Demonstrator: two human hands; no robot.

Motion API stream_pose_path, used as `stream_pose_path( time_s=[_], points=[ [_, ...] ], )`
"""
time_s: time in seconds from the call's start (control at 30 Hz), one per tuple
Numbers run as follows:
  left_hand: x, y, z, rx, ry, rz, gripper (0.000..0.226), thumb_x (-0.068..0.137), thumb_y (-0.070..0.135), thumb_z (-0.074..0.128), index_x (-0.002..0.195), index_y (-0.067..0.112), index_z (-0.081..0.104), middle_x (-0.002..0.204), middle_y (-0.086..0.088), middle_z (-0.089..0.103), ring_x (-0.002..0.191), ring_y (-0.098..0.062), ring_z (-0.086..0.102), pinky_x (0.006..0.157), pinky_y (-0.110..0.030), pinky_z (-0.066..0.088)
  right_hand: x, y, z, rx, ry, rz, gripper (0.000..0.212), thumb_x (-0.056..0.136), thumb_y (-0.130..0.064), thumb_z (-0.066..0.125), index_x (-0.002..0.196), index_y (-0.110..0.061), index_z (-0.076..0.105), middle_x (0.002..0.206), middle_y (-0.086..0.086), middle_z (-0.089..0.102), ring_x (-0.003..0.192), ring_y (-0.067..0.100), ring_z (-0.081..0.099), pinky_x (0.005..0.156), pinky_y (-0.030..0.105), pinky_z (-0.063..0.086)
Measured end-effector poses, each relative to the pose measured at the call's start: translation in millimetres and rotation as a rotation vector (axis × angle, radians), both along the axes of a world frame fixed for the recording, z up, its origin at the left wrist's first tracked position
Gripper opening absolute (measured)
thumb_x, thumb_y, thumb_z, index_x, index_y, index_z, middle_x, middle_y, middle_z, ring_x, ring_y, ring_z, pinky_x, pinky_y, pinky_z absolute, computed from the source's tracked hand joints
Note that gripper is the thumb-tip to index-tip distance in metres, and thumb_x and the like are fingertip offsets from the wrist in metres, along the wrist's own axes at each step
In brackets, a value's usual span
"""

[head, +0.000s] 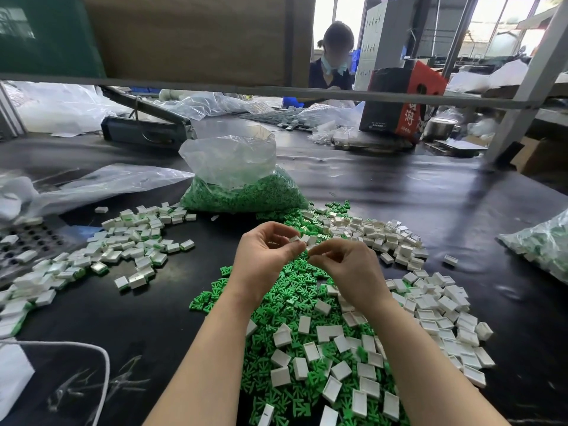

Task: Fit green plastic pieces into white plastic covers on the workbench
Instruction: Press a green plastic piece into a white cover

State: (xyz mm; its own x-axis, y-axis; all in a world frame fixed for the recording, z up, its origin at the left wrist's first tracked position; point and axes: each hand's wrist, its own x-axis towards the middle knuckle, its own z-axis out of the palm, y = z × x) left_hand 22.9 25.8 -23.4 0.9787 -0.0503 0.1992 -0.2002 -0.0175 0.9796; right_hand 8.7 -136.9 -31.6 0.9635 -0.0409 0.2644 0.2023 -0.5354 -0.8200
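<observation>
— What's on the bench, starting from the left?

— The black workbench (384, 192) carries crumpled clear plastic sheeting (101, 182) at the far left, and below it a long scatter of white covers with green showing at their edges (123, 244). Behind them lies a dark flat tool with a raised arm (147, 130).

— And in the middle?

— A clear bag of green pieces (242, 186) stands open-topped, just beyond the hands. In front of it a heap of loose green plastic pieces (289, 290) runs toward the near edge, with empty white plastic covers (436, 305) lying on it and spreading off to the right.

— The hands?

— Both are raised over the green heap, nearly touching. The left hand (264, 256) has its fingers curled and pinches a small white cover (295, 239) at the fingertips. The right hand (344, 262) is curled too, thumb and forefinger pinched at the same spot; it may hold a small piece, but it is too small to tell.

— The right side and the room?

— Another bag of parts (544, 244) lies at the right edge. Farther back stand a red and black carton (402, 99) and a metal pot (439, 127). A grey shelf rail (276, 90) crosses overhead, a person (333, 56) sits beyond it, and bright windows (510, 16) fill the back wall.
</observation>
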Motion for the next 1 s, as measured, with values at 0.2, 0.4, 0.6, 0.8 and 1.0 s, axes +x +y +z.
stream_pose_path(
  time_s=[0.2,0.4,0.6,0.8,1.0],
  points=[
    [2.1,-2.3,-3.5,-0.046,0.081,0.026,0.013,0.082,0.016,0.077,0.087,0.012,0.066,0.071,0.0,0.068,0.065,-0.011,0.066,0.061,-0.02,0.052,0.1,-3.1,3.3,0.209,0.077,0.062,0.018,0.086,-0.003,0.07,0.097,-0.016,0.075,0.092,0.0,0.075,0.084,0.008,0.071,0.078,0.019,0.055],
    [1.6,-6.0,-3.8,-0.067,0.097,0.045,0.012,0.08,0.017,0.079,0.084,0.013,0.068,0.069,0.004,0.068,0.061,-0.005,0.061,0.059,-0.016,0.049,-1.1,-1.2,8.3,0.261,0.001,0.02,0.009,0.086,-0.011,0.072,0.089,-0.019,0.075,0.088,-0.002,0.073,0.081,0.021,0.066,0.074,0.033,0.056],
    [-2.2,-6.6,-0.1,-0.174,0.161,-0.019,0.01,0.081,0.012,0.076,0.09,0.012,0.073,0.079,-0.003,0.073,0.067,-0.009,0.067,0.059,-0.015,0.05,-3.5,-0.3,12.9,0.475,0.007,0.008,0.01,0.085,-0.007,0.071,0.087,-0.016,0.07,0.092,0.015,0.071,0.088,0.031,0.067,0.08,0.038,0.057],
    [-2.3,-6.3,-0.2,-0.173,0.168,-0.026,0.004,0.083,0.011,0.074,0.086,0.011,0.072,0.073,-0.002,0.073,0.068,-0.011,0.07,0.06,-0.018,0.053,-3.7,1.6,15.8,0.592,0.045,0.013,0.007,0.089,-0.012,0.067,0.086,-0.018,0.067,0.081,0.001,0.076,0.071,0.009,0.064,0.062,0.024,0.044],
    [-2.9,-6.1,1.2,-0.159,0.156,-0.05,0.014,0.076,0.02,0.077,0.087,0.013,0.074,0.077,-0.005,0.075,0.073,-0.014,0.07,0.067,-0.021,0.055,-5.9,3.4,16.2,0.635,0.027,0.031,0.006,0.087,-0.014,0.07,0.082,-0.017,0.069,0.072,-0.005,0.072,0.062,-0.001,0.06,0.063,0.02,0.041]
  ],
)
